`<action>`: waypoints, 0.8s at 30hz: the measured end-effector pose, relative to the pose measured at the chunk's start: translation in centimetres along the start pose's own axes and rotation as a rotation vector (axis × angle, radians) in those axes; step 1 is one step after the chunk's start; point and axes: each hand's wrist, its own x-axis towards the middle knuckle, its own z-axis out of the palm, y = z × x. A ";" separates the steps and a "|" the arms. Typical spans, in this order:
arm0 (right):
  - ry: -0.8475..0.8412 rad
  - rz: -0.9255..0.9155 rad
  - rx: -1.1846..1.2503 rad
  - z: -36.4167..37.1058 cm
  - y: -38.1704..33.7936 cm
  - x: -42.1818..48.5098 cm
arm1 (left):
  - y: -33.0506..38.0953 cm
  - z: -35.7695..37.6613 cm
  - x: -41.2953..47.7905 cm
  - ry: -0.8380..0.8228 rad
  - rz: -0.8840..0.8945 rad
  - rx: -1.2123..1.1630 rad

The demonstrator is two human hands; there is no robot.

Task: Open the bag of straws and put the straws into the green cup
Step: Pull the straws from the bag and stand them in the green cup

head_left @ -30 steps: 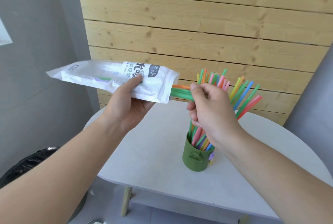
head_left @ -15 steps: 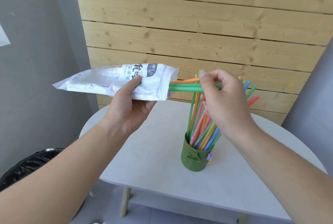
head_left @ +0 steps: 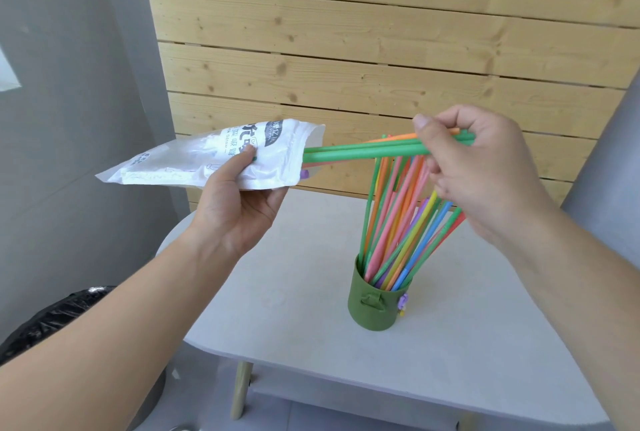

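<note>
Cup (head_left: 375, 306) on table (head_left: 277, 292); bag (head_left: 221, 157) left of cup.

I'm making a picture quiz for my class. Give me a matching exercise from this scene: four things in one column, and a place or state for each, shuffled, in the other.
Things
1. bag
2. green cup
3. right hand
4. bin

Places or states
A. stands on the table, holding coloured straws
B. pinches green and orange straws that stick out of the bag
C. gripped in the air by the left hand
D. low down, left of the table, lined in black

Pairs: 1-C, 2-A, 3-B, 4-D
</note>
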 end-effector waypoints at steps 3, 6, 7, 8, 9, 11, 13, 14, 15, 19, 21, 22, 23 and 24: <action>-0.012 0.034 0.050 -1.8 -0.5 0.8 | 0.1 -0.3 0.1 0.013 0.021 0.021; -0.011 0.040 0.080 -3.4 -0.8 1.2 | 0.2 -0.7 0.4 0.016 0.039 0.033; -0.010 0.040 0.084 -3.8 -0.7 1.2 | 0.3 -0.8 0.6 0.016 0.044 0.034; -0.009 0.044 0.085 -4.2 -0.6 1.2 | 0.4 -0.9 0.7 0.018 0.048 0.036; -0.008 0.051 0.081 -4.7 -0.5 1.3 | 0.4 -1.0 0.8 0.023 0.051 0.037; -0.007 0.068 0.069 -5.7 -0.2 1.3 | 0.5 -1.4 1.3 0.043 0.061 0.037; -0.015 0.074 0.056 -6.9 0.0 1.2 | 0.5 -1.9 1.7 0.066 0.077 0.032; -0.023 0.071 0.054 -7.6 0.0 1.2 | 0.4 -2.1 1.9 0.070 0.082 0.037; -0.032 0.064 0.054 -8.4 0.1 1.2 | 0.3 -2.2 2.0 0.067 0.082 0.047; -0.046 0.043 0.049 -11.2 -0.1 1.4 | -0.4 -1.9 2.1 0.051 0.071 0.069; -0.068 0.036 0.012 -12.4 -0.3 1.4 | -0.8 -1.6 2.0 0.044 0.066 0.076; -0.085 0.036 -0.021 -12.9 -0.3 1.4 | -1.0 -1.5 2.0 0.041 0.064 0.081; -0.101 0.039 -0.065 -13.3 -0.4 1.3 | -1.2 -1.4 1.9 0.039 0.062 0.086; -0.112 0.040 -0.118 -13.6 -0.4 1.2 | -1.3 -1.3 1.8 0.037 0.059 0.089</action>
